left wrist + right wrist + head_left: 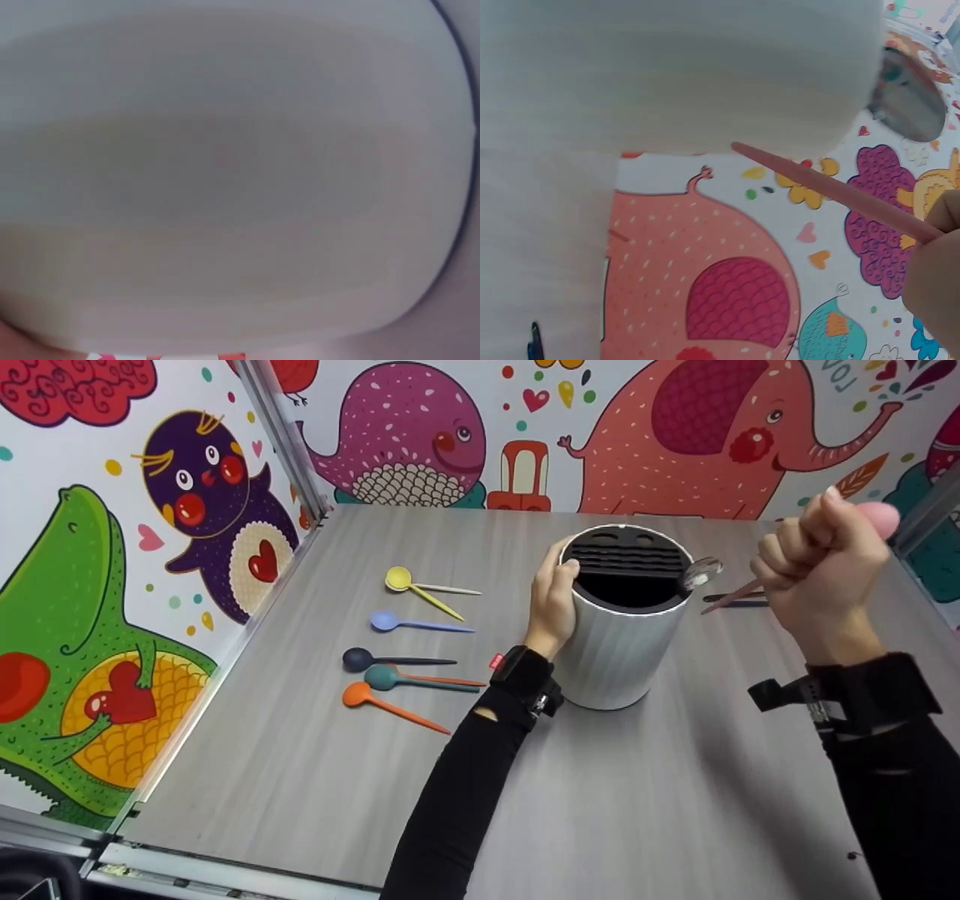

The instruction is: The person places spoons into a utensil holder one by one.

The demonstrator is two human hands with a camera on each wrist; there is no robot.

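A silvery-white cylindrical utensil holder [615, 660] with a black slotted insert [626, 556] stands on the table. My left hand [553, 600] grips its left side, thumb over the rim; the left wrist view is filled by the holder's pale wall [225, 172]. My right hand [825, 559], raised to the right of the holder, holds a pink spoon [840, 191], its handle tip pointing down toward the holder and the pink bowl showing above the fist. Out of the holder's right side sticks a shiny metal spoon [701, 574].
Several spoons lie left of the holder: a yellow one [398, 578], a light blue one [385, 621], a dark navy one [358, 659], a teal one [382, 677] and an orange one [357, 694]. Dark handles [739, 601] lie behind the right hand. Printed panels [525, 435] border the table.
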